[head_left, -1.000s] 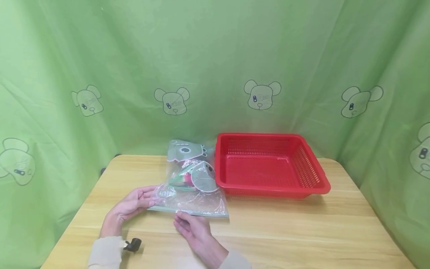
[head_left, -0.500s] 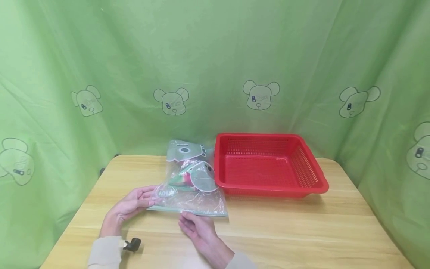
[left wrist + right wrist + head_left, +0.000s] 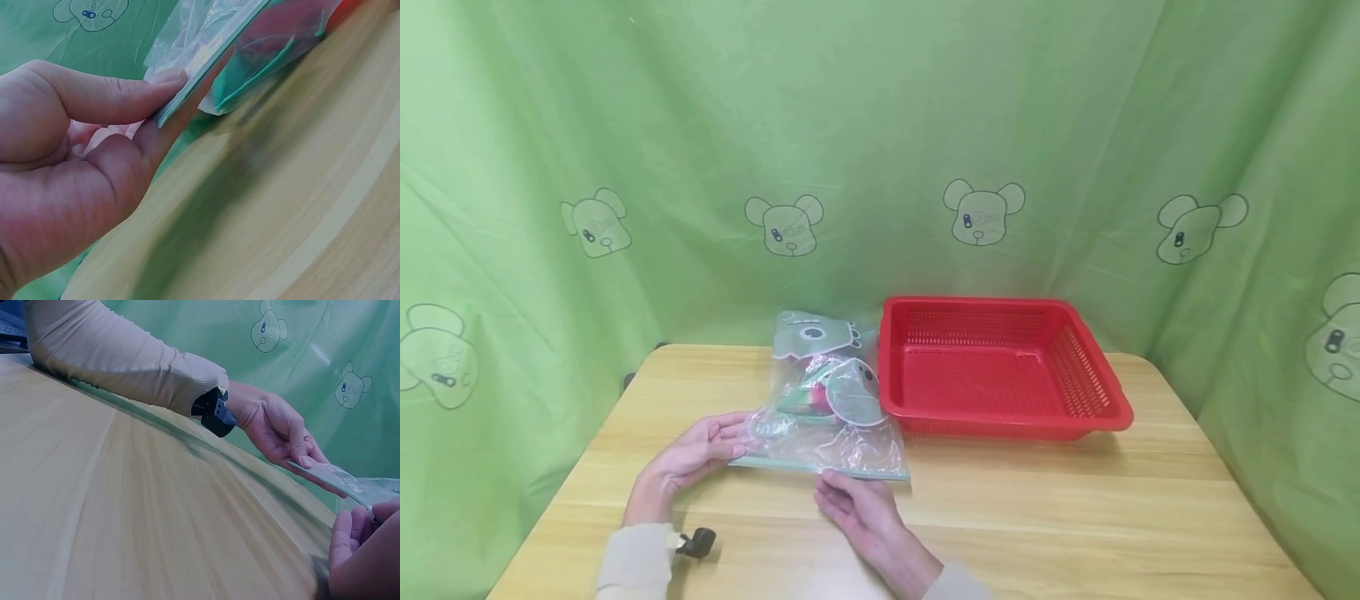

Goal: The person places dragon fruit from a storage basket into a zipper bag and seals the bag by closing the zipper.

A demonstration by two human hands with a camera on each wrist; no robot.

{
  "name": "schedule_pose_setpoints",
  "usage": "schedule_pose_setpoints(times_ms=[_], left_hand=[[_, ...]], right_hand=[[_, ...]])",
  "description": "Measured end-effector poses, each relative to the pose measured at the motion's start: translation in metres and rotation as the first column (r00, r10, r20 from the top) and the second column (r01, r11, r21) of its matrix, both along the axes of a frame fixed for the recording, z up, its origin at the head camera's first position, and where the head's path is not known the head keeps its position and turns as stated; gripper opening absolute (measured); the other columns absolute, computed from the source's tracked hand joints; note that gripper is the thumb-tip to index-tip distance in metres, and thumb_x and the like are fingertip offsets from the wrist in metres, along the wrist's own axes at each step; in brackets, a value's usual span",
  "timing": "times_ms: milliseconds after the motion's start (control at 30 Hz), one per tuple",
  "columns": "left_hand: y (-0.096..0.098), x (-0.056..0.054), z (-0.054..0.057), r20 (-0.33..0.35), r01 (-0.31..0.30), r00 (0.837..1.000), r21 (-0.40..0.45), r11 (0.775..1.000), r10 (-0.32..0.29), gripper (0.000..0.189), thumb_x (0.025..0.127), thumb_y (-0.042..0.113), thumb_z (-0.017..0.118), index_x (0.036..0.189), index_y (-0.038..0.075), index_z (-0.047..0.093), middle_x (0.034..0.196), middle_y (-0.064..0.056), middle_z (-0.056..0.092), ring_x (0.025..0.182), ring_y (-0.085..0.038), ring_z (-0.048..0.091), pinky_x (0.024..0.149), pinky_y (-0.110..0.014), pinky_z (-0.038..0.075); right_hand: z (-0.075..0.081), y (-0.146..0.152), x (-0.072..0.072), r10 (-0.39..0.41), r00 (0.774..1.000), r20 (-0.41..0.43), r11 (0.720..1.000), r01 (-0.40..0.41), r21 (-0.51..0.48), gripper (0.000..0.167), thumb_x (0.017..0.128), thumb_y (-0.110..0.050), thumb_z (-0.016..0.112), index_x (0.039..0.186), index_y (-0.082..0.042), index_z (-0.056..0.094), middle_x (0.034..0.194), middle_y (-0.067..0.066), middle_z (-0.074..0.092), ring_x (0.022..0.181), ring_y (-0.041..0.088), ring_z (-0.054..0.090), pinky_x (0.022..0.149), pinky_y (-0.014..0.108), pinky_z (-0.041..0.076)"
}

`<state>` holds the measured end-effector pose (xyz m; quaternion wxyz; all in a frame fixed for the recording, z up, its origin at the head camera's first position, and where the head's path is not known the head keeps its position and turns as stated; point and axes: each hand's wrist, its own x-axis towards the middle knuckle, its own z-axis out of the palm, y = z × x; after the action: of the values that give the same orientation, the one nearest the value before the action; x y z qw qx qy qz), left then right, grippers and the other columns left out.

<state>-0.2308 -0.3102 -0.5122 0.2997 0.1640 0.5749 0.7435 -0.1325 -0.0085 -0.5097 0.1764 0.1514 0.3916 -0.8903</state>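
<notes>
A clear plastic zip bag (image 3: 850, 454) with cartoon animal prints lies on the table, its green-edged mouth toward me. Something red and green (image 3: 814, 400) shows inside; its kind cannot be made out. My left hand (image 3: 696, 454) holds the bag's near left corner, and in the left wrist view the thumb (image 3: 134, 100) presses the zip strip (image 3: 212, 59) against the fingers. With thumb and fingers my right hand (image 3: 868, 517) pinches the zip edge right of its middle. A small white slider (image 3: 370, 514) peeks out between those fingers in the right wrist view.
Close to the bag's right side stands a red perforated plastic basket (image 3: 1000, 423). Wooden tabletop (image 3: 1075, 525) spreads in front and to the right. A green curtain (image 3: 880, 125) with bear faces hangs behind and at both sides. A black wrist camera (image 3: 698, 543) sits on the left sleeve.
My right hand has slid steadily rightward along the bag's zip edge, from left of its middle to right of it. The left hand keeps its hold on the corner; bag and basket stay put.
</notes>
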Motion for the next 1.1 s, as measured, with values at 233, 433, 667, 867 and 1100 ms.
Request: schedule_pose_setpoints(times_ms=[233,433,667,867,1100], left_hand=[[0.001,-0.001,0.001,0.018,-0.012,1.0,-0.006,1.0,0.012,0.072,0.095,-0.018,0.051,0.152,-0.02,0.007,0.141,-0.019,0.059,0.122,-0.024,0.065,0.107,-0.038,0.047],[0.0,-0.001,0.002,0.023,-0.023,0.999,-0.012,1.0,0.023,0.072,0.095,-0.017,0.051,0.152,-0.02,0.009,0.138,-0.018,0.062,0.12,-0.024,0.066,0.105,-0.037,0.049],[0.0,0.0,0.0,-0.023,0.028,0.999,0.021,0.999,-0.027,0.068,0.096,-0.02,0.045,0.151,-0.021,0.005,0.14,-0.016,0.061,0.122,-0.024,0.065,0.107,-0.038,0.047],[0.0,-0.002,-0.003,-0.042,0.041,0.998,0.019,0.999,-0.04,0.067,0.096,-0.02,0.046,0.152,-0.02,0.008,0.14,-0.016,0.062,0.123,-0.024,0.065,0.106,-0.039,0.048],[-0.003,-0.003,-0.005,-0.026,0.032,0.999,0.031,0.999,-0.031,0.068,0.095,-0.02,0.046,0.152,-0.021,0.007,0.142,-0.017,0.059,0.124,-0.025,0.064,0.107,-0.039,0.047]], right_hand=[[-0.002,0.011,-0.001,0.027,1.0,-0.016,0.999,-0.027,0.023,0.008,0.092,-0.002,0.072,0.1,-0.004,0.07,0.096,0.009,0.076,0.093,0.018,0.074,0.096,0.037,0.057],[-0.004,0.02,-0.001,0.045,0.998,-0.033,0.998,-0.044,0.036,0.011,0.093,-0.004,0.071,0.103,-0.005,0.067,0.096,0.007,0.075,0.093,0.017,0.073,0.095,0.035,0.057],[-0.004,0.029,-0.002,0.044,0.999,-0.021,0.999,-0.044,0.023,0.012,0.093,-0.003,0.07,0.102,-0.007,0.064,0.091,0.005,0.074,0.089,0.016,0.073,0.091,0.034,0.058],[-0.005,0.033,-0.001,0.052,0.999,-0.014,0.998,-0.051,0.041,0.011,0.093,-0.004,0.071,0.102,-0.008,0.064,0.092,0.005,0.075,0.088,0.014,0.073,0.088,0.032,0.059],[-0.004,0.036,-0.002,0.05,0.999,-0.011,0.998,-0.049,0.048,0.013,0.092,-0.004,0.072,0.103,-0.006,0.065,0.092,0.005,0.075,0.087,0.014,0.073,0.086,0.03,0.059]])
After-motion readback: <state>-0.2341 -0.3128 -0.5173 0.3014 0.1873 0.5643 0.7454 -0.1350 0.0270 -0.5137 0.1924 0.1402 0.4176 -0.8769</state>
